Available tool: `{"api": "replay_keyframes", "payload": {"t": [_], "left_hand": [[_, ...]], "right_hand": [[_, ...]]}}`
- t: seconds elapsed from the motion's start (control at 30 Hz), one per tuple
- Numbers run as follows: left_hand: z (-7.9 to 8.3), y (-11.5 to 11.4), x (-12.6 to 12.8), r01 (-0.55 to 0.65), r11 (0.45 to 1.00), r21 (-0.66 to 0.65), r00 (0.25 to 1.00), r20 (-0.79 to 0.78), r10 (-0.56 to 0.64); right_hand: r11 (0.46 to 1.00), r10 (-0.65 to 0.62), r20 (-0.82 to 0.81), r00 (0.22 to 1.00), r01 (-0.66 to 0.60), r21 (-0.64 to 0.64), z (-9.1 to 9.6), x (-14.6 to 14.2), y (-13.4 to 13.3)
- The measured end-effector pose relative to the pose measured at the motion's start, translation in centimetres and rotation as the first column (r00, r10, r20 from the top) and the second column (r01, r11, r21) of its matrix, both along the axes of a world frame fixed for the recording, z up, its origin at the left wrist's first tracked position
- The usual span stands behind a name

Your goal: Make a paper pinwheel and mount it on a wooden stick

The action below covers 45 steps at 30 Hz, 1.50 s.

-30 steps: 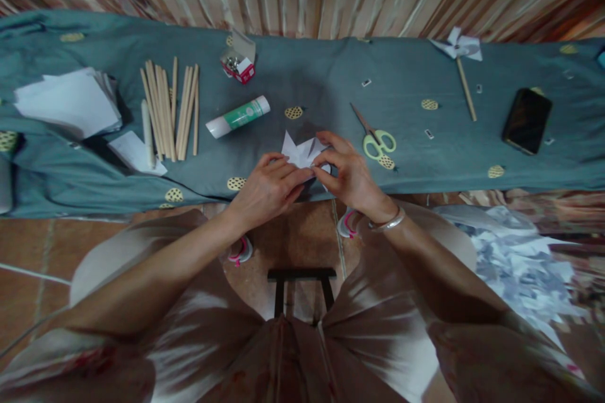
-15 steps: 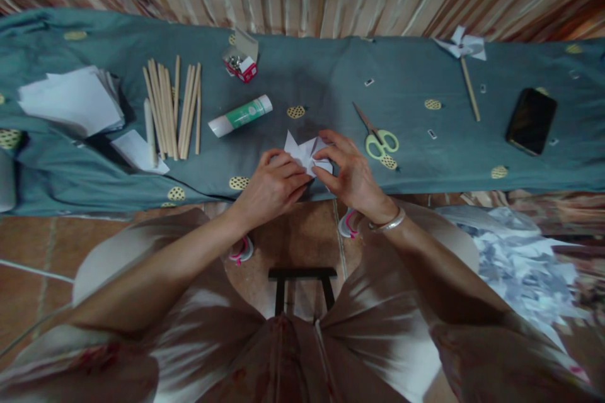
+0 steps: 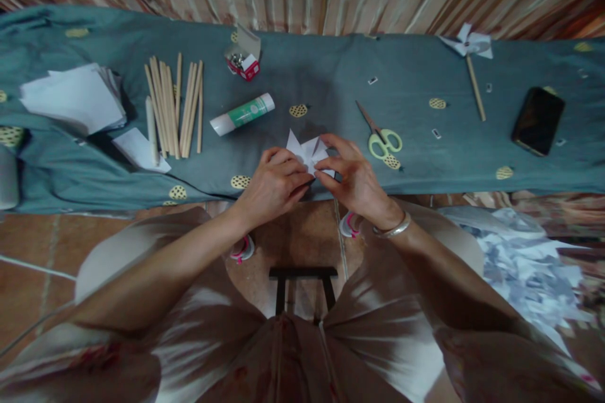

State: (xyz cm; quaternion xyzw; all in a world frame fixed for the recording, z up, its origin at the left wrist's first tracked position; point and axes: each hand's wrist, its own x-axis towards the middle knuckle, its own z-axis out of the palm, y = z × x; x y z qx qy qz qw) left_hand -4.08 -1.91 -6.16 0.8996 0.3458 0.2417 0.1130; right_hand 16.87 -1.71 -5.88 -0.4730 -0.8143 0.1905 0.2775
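Observation:
Between my hands, at the near edge of the table, is a white paper pinwheel with pointed flaps standing up. My left hand grips its left and lower side, fingers curled over the paper. My right hand, with a bangle at the wrist, pinches a flap near the middle between thumb and fingers. The fingers cover part of the paper. Just right of my right hand lie scissors with light green handles. A green and white glue stick lies beyond my left hand.
Wooden sticks, a paper stack and a small red box of metal pieces lie to the left. Toward the right are a finished pinwheel on a stick and a black phone. Paper scraps fill a bag below.
My right fingers have shifted slightly on the paper, and more of its right flap shows. Table items appear slightly displaced as the camera view moves a little.

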Motion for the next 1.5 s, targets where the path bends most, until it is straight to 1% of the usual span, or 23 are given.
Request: {"api": "replay_keyframes", "payload": {"t": [0.13, 0.27, 0.43, 0.6, 0.93, 1.23, 1.5], "left_hand": [[0.11, 0.07, 0.08, -0.001, 1.0, -0.024, 1.0, -0.01, 0.001], [0.16, 0.1, 0.14, -0.013, 1.0, -0.015, 1.0, -0.015, 0.012], [0.08, 0.16, 0.15, -0.013, 1.0, 0.007, 1.0, -0.012, 0.013], [0.12, 0.13, 0.22, -0.02, 1.0, -0.014, 1.0, -0.013, 0.02], [0.03, -0.01, 0.25, -0.035, 0.999, 0.006, 0.999, -0.019, 0.035], [-0.07, 0.01, 0.26, -0.037, 0.999, 0.033, 0.999, -0.031, 0.038], [0.0, -0.02, 0.27, -0.035, 0.999, 0.018, 0.999, -0.037, 0.036]], "right_hand": [[1.0, 0.0, -0.002, 1.0, 0.0, -0.01, -0.13, 0.0, -0.01], [1.0, 0.002, 0.009, 1.0, -0.002, 0.017, -0.15, -0.03, 0.0], [1.0, 0.01, 0.006, 1.0, -0.01, 0.011, -0.21, -0.12, 0.0], [1.0, 0.013, 0.018, 1.0, -0.014, 0.021, -0.25, -0.08, 0.02], [0.998, 0.066, 0.032, 0.997, -0.066, -0.019, 0.19, 0.17, -0.1], [0.996, 0.09, 0.066, 0.994, -0.091, 0.011, -0.33, 0.5, -0.03], [0.996, 0.086, 0.097, 0.992, -0.089, 0.021, -0.21, 0.56, -0.03]]}}
